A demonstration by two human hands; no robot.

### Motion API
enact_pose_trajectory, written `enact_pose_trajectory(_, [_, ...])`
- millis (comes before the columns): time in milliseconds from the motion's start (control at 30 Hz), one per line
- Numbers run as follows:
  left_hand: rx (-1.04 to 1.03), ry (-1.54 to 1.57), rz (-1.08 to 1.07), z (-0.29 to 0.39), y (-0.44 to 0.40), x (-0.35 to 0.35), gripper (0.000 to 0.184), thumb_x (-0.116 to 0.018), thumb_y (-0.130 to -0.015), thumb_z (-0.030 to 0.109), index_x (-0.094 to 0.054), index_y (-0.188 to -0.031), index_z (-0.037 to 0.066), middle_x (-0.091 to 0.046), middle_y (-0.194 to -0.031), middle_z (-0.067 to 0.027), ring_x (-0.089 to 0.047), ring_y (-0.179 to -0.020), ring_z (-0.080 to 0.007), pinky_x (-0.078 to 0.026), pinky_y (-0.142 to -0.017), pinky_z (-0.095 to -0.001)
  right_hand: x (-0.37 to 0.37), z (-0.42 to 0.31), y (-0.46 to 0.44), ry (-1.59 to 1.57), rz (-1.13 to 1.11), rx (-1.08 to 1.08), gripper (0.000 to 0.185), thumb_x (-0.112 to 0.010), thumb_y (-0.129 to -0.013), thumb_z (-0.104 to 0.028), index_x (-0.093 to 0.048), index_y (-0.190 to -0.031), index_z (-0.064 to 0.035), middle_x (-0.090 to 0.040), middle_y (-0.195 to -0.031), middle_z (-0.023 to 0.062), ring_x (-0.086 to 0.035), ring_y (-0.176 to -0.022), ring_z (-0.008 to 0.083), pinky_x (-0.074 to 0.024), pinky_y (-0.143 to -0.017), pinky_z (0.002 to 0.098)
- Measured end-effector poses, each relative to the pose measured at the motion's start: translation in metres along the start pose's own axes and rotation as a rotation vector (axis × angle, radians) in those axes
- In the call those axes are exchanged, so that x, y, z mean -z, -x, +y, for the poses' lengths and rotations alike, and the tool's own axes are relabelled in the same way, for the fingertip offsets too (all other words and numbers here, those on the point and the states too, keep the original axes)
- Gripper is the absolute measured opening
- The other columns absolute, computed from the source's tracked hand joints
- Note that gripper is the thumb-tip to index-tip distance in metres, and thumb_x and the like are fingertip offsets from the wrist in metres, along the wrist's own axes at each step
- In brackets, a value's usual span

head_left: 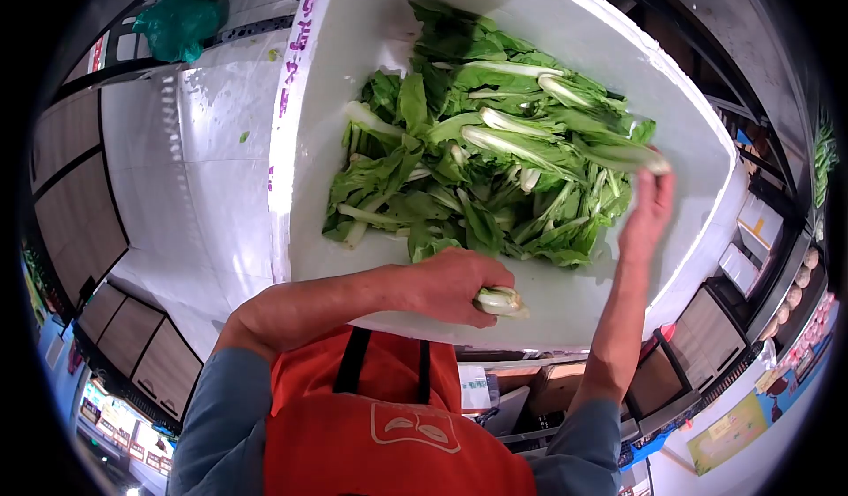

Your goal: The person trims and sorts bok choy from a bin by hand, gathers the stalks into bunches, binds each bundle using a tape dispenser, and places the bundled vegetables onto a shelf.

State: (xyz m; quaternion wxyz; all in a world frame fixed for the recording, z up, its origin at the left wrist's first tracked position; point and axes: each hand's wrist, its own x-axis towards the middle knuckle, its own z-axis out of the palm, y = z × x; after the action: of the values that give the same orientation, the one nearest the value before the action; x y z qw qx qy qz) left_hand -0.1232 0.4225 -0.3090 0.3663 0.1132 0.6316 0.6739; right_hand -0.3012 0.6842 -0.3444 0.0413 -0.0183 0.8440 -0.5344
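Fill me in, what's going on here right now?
A person in a red apron is handling leafy greens heaped in a white box. The left hand grips one head of greens over the near part of the box, its pale base poking out of the fist. The right hand, blurred, is at the pale base of another head at the right of the heap; how firmly it holds it, I can't tell.

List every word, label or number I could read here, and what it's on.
None is legible.
Purple lettering on the white foam box: sideways, too unclear to read.
Emblem on the red apron: a drawing, no words visible.
Label-like panels, lower left: too small to read.
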Motion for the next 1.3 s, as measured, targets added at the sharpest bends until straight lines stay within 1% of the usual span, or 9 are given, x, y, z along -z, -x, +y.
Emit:
enact_pose_trajectory(200, [0.001, -0.026, -0.014, -0.003, -0.001, -0.004, 0.026, -0.076, -0.076, 0.016, -0.062, -0.096, 0.008, -0.063, -0.090, -0.0094, -0.063, -0.088, -0.0315, -0.049, -0.077, -0.0420, 0.023, -0.053, -0.004, -0.429, 0.444, 0.204, 0.043, -0.054, -0.099, -0.033, -0.051, -0.125, 0.0012, -0.064, -0.111, 0.0174, -0.065, -0.098, 0.0270, -0.0545, -0.089, 0.0414])
enact_pose_trajectory(333, [-0.002, -0.056, -0.053, -0.004, -0.002, -0.009, 0.025, -0.076, -0.075, 0.015, -0.062, -0.095, 0.009, -0.063, -0.089, -0.0087, -0.063, -0.088, -0.0313, -0.049, -0.077, -0.0428, -0.058, -0.045, -0.011, 0.070, -0.172, 0.042, 0.032, -0.070, -0.092, -0.025, -0.061, -0.117, -0.0068, -0.066, -0.105, 0.0113, -0.067, -0.085, 0.0187, -0.0573, -0.065, 0.0276])
enact_pose_trajectory(467, [-0.004, -0.064, -0.052, -0.006, -0.001, -0.010, 0.026, -0.076, -0.074, 0.014, -0.061, -0.095, 0.009, -0.062, -0.089, -0.0083, -0.062, -0.089, -0.0314, -0.048, -0.078, -0.0432, -0.122, 0.007, -0.021, 0.568, -0.637, 0.249, 0.055, -0.075, -0.080, -0.048, -0.063, -0.121, -0.0123, -0.065, -0.111, 0.0179, -0.068, -0.091, 0.0320, -0.0557, -0.082, 0.0425])
enact_pose_trajectory(533, [-0.052, -0.094, -0.022, -0.008, 0.000, -0.012, 0.027, -0.076, -0.073, 0.015, -0.062, -0.095, 0.009, -0.061, -0.089, -0.0082, -0.061, -0.090, -0.0313, -0.048, -0.078, -0.0433, -0.146, 0.006, -0.023, 0.815, -0.773, 0.177, 0.062, -0.077, -0.079, -0.045, -0.061, -0.125, -0.0065, -0.064, -0.120, 0.0207, -0.068, -0.090, 0.0312, -0.0543, -0.088, 0.0373])
enact_pose_trajectory(800, [-0.094, -0.162, -0.020, -0.007, 0.001, -0.012, 0.027, -0.074, -0.073, 0.020, -0.062, -0.095, 0.009, -0.059, -0.088, -0.0087, -0.059, -0.090, -0.0315, -0.046, -0.079, -0.0436, -0.148, 0.021, -0.022, 0.386, -0.649, 0.063, 0.043, -0.079, -0.079, -0.031, -0.066, -0.110, -0.0038, -0.067, -0.106, 0.0159, -0.067, -0.092, 0.0295, -0.0548, -0.084, 0.0383])
enact_pose_trajectory(867, [-0.086, -0.167, -0.021, -0.008, 0.002, -0.010, 0.027, -0.074, -0.074, 0.020, -0.061, -0.095, 0.009, -0.059, -0.089, -0.0087, -0.059, -0.091, -0.0316, -0.046, -0.080, -0.0438, -0.131, 0.002, -0.015, 0.041, -0.408, -0.306, 0.023, -0.072, -0.088, -0.027, -0.068, -0.101, -0.0082, -0.070, -0.096, 0.0064, -0.067, -0.087, 0.0183, -0.0562, -0.083, 0.0385])
enact_pose_trajectory(967, [-0.082, -0.170, -0.023, -0.005, 0.004, -0.007, 0.027, -0.073, -0.075, 0.021, -0.061, -0.095, 0.009, -0.059, -0.090, -0.0088, -0.058, -0.092, -0.0318, -0.045, -0.080, -0.0444, -0.056, 0.006, -0.029, -0.374, -0.015, -0.297, 0.033, -0.064, -0.094, -0.035, -0.061, -0.105, -0.0041, -0.069, -0.095, 0.0113, -0.069, -0.086, 0.0250, -0.0566, -0.084, 0.0445])
enact_pose_trajectory(1033, [-0.088, -0.162, -0.025, -0.004, 0.003, -0.008, 0.028, -0.073, -0.075, 0.021, -0.061, -0.096, 0.009, -0.059, -0.091, -0.0089, -0.058, -0.093, -0.0319, -0.045, -0.080, -0.0448, -0.014, -0.014, -0.031, -0.380, 0.290, -0.188, 0.034, -0.067, -0.093, -0.035, -0.059, -0.106, -0.0041, -0.068, -0.093, 0.0109, -0.068, -0.080, 0.0247, -0.0600, -0.073, 0.0390])
enact_pose_trajectory(1300, [-0.052, -0.124, -0.065, -0.002, 0.001, -0.012, 0.031, -0.075, -0.074, 0.020, -0.060, -0.098, 0.010, -0.059, -0.090, -0.0089, -0.059, -0.093, -0.0318, -0.045, -0.080, -0.0449, -0.136, -0.004, 0.035, 0.589, -0.544, 0.626, 0.034, -0.084, -0.070, -0.016, -0.063, -0.096, -0.0082, -0.063, -0.093, 0.0088, -0.064, -0.081, 0.0265, -0.0528, -0.071, 0.0375])
